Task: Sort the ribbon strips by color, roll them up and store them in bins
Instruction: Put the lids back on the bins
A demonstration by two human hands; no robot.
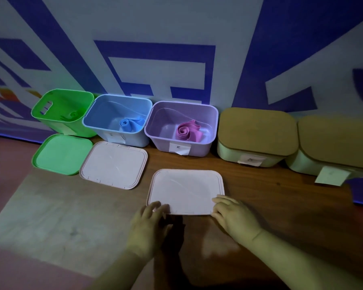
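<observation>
From the head camera, the purple bin (201,147) stands open at the wall, and all places here are given from it. Inside it lies the pink ribbon roll (186,131), loosely wound, with its tail going to the right.

Touching the purple bin on its left is the blue bin (138,140), also open, with the blue ribbon roll (127,124) on its floor. Further left from the purple bin, beside the blue one, is the green bin (59,101), tilted a little, and in it a green ribbon roll (72,114) that is small and hard to see.

To the right of the purple bin stand two closed bins, the first one (256,132) just beside it and the second one (340,139) after that. Both have a tan cover and a paper label on the front.

In front of the purple bin, nearer to the person, the pale lid (184,191) is on the wooden table (281,195). The left hand (153,222) holds its near left corner with fingers bent over the edge. The right hand (233,214) holds its near right corner, fingers curled on top and thumb at the edge. I cannot tell if the lid is lifted.

Left of this lid, in front of the blue bin, lies a second pale lid (113,164), and beside it a green lid (61,155).
</observation>
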